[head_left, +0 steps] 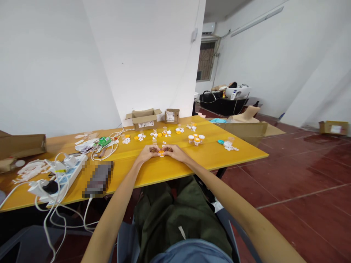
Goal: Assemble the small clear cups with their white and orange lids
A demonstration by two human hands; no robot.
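Note:
Both of my hands meet over the near middle of the yellow table (216,157). Between the fingertips of my left hand (148,153) and my right hand (176,152) is a small round orange-and-white piece (161,153), gripped from both sides. Just beyond the hands lie small white parts (163,143) and a clear cup (154,141). To the right stands a group of several white-and-orange round pieces (196,139). Farther right, a teal ring (221,142) lies by a pile of white parts (229,145). More orange rings (159,135) and white parts form small clusters behind the hands.
Two cardboard boxes, an open one (145,118) and a smaller one (172,115), stand against the wall. A phone (99,179) lies left of my arm. A white power strip (67,175) with tangled cables fills the left side. The table's near edge runs under my forearms.

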